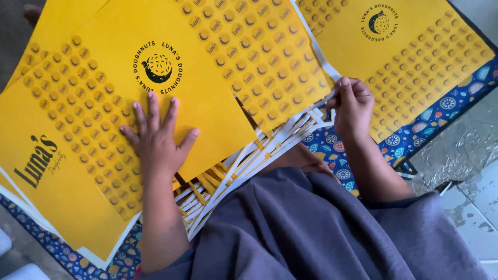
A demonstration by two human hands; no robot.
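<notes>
Left hand (158,137), flat & open, is pinning a yellow sheet (207,78) while right hand (353,106) is pinching white trim (290,129), likely peeling waste; next needs a steady pull.

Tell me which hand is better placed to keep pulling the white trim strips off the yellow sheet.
Right. The right hand already pinches the white trim strips, while the left hand lies flat on the yellow sheet.
</notes>
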